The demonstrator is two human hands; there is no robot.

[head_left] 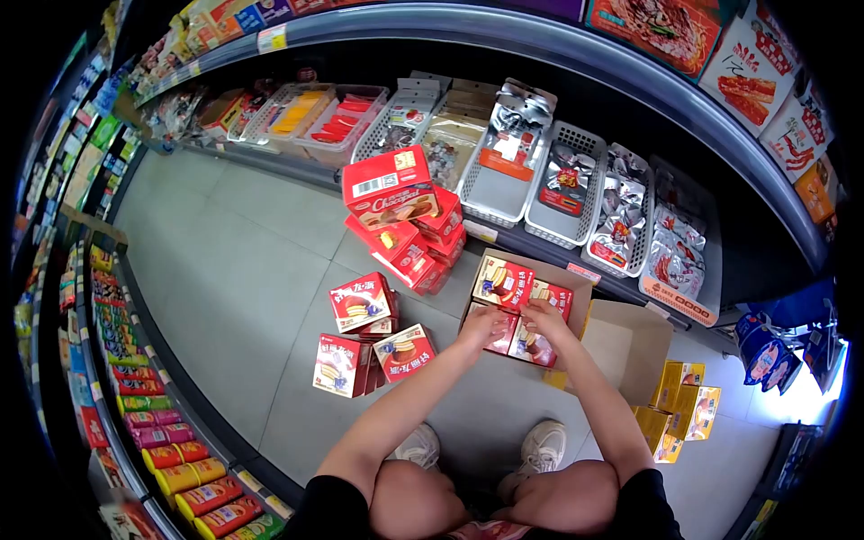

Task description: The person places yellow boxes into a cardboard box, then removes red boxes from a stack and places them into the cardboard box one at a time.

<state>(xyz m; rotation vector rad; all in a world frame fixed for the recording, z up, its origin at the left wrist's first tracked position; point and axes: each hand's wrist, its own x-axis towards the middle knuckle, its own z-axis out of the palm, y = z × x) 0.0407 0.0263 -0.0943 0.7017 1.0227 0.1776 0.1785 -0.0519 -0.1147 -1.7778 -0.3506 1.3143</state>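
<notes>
Red boxes [504, 281] nested in an open carton [569, 272] on the floor

Four red box faces show inside the carton, in two rows of two. The left hand [483, 327] lies over the near left one, its fingers touching the printed face. The right hand [545, 322] is just beside it, over the near right box and the edge of the far right one, with its fingers bent downward. The far left box is the least covered, its picture and lettering in plain sight.

The hands hide much of the near row, and the fingertips are hard to separate from the boxes beneath. Whether either hand grips a box or merely rests on it, I cannot tell; the right fingers seem to reach toward the seam between boxes, though the view there is poor. How deep the boxes go in the carton is hidden as well.

Left of the carton, more small red-and-white boxes [360, 303] stand on the floor [292, 225], apart from the hands. Beyond them, larger red boxes [387, 189] are piled against the shelf [486, 236]. On the right, a second carton [630, 337] partly hides yellow boxes [693, 409]. Dark rounded edges cut off the outer shelving.
</notes>
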